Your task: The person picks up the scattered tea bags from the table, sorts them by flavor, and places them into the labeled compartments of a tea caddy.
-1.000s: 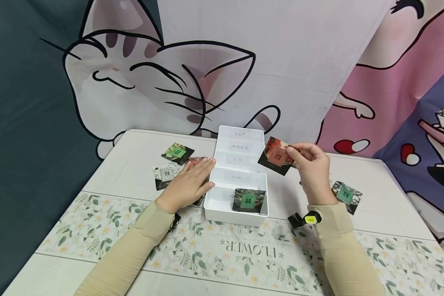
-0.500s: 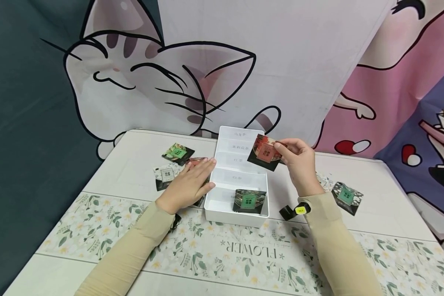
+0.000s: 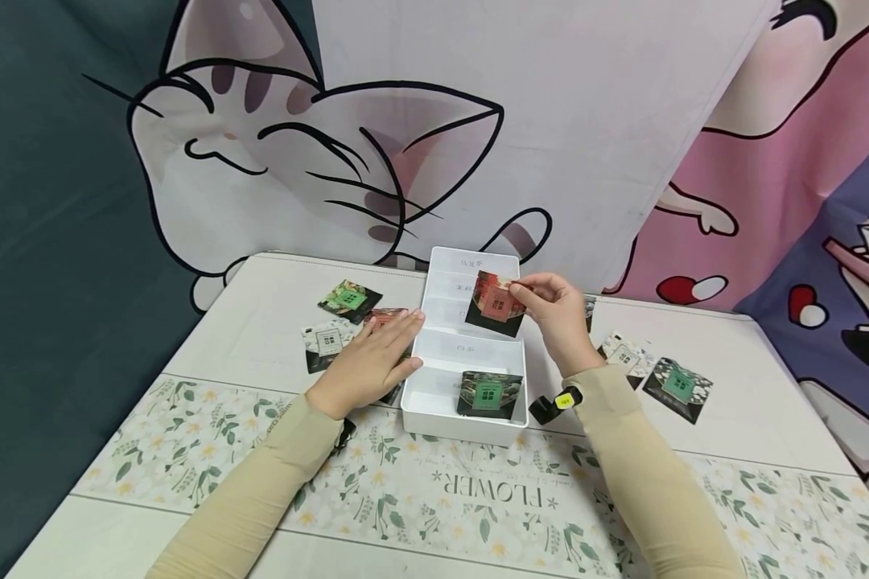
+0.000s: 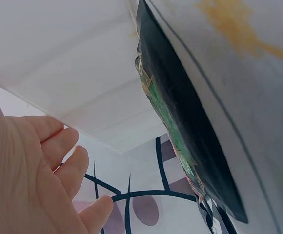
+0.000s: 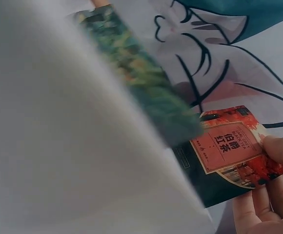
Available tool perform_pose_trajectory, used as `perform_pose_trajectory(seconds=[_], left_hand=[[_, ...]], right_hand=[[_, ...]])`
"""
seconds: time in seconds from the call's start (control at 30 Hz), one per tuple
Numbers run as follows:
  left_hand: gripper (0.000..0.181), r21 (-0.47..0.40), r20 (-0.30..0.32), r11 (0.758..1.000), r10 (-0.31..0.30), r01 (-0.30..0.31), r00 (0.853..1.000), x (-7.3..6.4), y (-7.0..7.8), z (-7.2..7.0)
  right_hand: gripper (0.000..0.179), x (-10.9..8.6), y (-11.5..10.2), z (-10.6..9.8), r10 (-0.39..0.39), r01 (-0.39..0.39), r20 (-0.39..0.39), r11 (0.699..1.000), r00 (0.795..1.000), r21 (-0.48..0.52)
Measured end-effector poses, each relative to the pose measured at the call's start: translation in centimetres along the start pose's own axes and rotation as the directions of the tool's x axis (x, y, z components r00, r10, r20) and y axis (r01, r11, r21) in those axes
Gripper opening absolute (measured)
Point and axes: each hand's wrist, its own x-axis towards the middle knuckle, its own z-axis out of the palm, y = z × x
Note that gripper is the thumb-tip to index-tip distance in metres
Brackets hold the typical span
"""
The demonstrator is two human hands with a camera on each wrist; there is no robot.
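Observation:
My right hand pinches a red-and-black tea sachet by its right edge, above the middle compartments of a white divided box. In the right wrist view, the label on this sachet reads Earl Grey black tea. My left hand lies with straight fingers at the box's left side, over a red sachet that it partly hides. A dark sachet with a green label leans in the front compartment. Handwritten labels mark the compartments.
Left of the box lie a green sachet and a white-and-black one. To the right are a white sachet and a black one with a teal label. A printed cloth hangs behind the table.
My right hand has moved left with the red-and-black tea sachet, from beside the box to over its middle compartments. The left hand has stayed put.

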Motion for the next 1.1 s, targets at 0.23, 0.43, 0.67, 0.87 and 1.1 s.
perform_pose_trajectory(seconds=[0.23,0.43,0.67,0.87,1.1], left_hand=[[0.077,-0.007,0.008,1.000,-0.002,0.002,1.000,0.0,0.0,0.0],[0.075,-0.006,0.003,1.000,0.000,0.000,1.000,0.0,0.0,0.0],[0.070,-0.017,0.007,1.000,-0.004,0.004,1.000,0.0,0.0,0.0],[0.075,-0.019,-0.005,1.000,0.004,-0.005,1.000,-0.1,-0.1,0.2],[0.076,-0.012,0.002,1.000,0.002,-0.001,1.000,0.0,-0.1,0.1]], right_hand=[[0.017,0.0,0.5,-0.6,-0.033,0.048,0.074,0.977,0.997,-0.209],[0.020,0.1,0.5,-1.2,-0.023,0.067,0.148,0.953,0.989,-0.297],[0.018,0.2,0.3,-1.1,-0.009,0.090,0.186,0.895,0.983,-0.436],[0.017,0.5,0.5,-1.2,-0.003,0.088,0.174,0.874,0.985,-0.479],[0.015,0.7,0.7,-1.5,-0.024,0.102,0.157,0.854,0.987,-0.510]])
